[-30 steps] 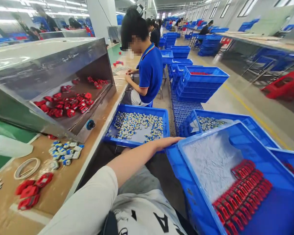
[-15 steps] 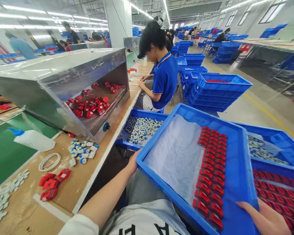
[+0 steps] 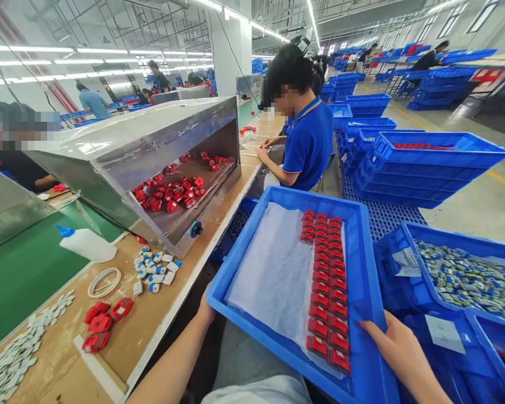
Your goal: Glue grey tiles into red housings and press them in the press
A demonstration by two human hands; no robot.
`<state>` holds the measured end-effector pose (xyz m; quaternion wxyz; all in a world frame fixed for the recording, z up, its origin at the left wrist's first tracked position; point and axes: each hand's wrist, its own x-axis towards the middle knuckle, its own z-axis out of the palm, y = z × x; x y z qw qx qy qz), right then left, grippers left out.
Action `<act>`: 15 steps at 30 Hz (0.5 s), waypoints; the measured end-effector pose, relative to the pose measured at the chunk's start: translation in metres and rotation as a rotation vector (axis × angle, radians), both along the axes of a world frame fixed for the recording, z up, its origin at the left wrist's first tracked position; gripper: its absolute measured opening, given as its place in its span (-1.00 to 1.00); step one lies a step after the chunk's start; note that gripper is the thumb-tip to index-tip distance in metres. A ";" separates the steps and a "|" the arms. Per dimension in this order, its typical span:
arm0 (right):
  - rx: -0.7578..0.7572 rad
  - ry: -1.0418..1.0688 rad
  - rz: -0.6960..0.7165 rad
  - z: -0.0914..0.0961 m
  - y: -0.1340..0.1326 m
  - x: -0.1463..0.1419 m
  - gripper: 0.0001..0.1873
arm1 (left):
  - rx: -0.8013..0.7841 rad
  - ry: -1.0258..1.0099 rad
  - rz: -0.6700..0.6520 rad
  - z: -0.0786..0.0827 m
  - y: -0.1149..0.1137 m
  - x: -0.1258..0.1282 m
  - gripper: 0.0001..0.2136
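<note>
A shallow blue plastic tray [image 3: 361, 264] is held over my lap, tilted toward me. My left hand [image 3: 206, 307] grips its near left corner, the fingers mostly hidden beneath the rim. On the right side, my right hand [image 3: 398, 343] clasps the rim with the thumb over the edge. A white sheet [image 3: 269, 264] lines the tray floor. Rows of red plastic parts [image 3: 330, 280] stand along the right half of that sheet. Left of the tray, several red pieces [image 3: 101, 322] and a heap of small white, blue and yellow parts [image 3: 155, 269] lie on the workbench [image 3: 130, 342].
A metal box [image 3: 164, 140] with loose red parts stands on the bench, near a white squeeze bottle [image 3: 88, 245], a tape roll [image 3: 104, 283] and flat grey pieces [image 3: 21, 348]. A co-worker in blue [image 3: 309, 140] sits ahead. Blue crates [image 3: 437, 168] are stacked at right.
The tray has moved left in view with both my hands, now covering much of the parts bin beside the bench. My view has shifted, showing more of the crates at right.
</note>
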<state>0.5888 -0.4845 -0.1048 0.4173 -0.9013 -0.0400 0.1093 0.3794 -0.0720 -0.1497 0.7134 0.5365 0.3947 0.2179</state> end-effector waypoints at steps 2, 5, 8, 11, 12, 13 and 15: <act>0.071 0.040 0.004 -0.002 0.009 0.000 -0.55 | -0.032 0.021 0.139 -0.002 0.004 -0.003 -0.76; 0.196 0.085 0.011 -0.009 0.029 0.003 -0.50 | -0.152 0.042 0.260 -0.001 0.006 -0.001 -0.72; 0.202 0.075 0.032 -0.014 0.052 0.011 -0.47 | -0.326 0.085 0.237 0.004 -0.003 0.003 -0.62; 0.132 0.039 0.108 -0.016 0.069 0.027 -0.51 | -0.442 0.129 0.211 0.012 -0.022 -0.004 -0.53; 0.121 0.031 0.147 -0.015 0.071 0.033 -0.53 | -0.452 0.159 0.192 0.016 -0.029 -0.011 -0.51; 0.095 0.021 0.182 -0.013 0.071 0.040 -0.55 | -0.435 0.203 0.138 0.022 -0.036 -0.019 -0.49; -0.031 -0.013 0.201 -0.001 0.067 0.052 -0.61 | -0.242 0.313 -0.089 0.038 -0.045 -0.041 -0.53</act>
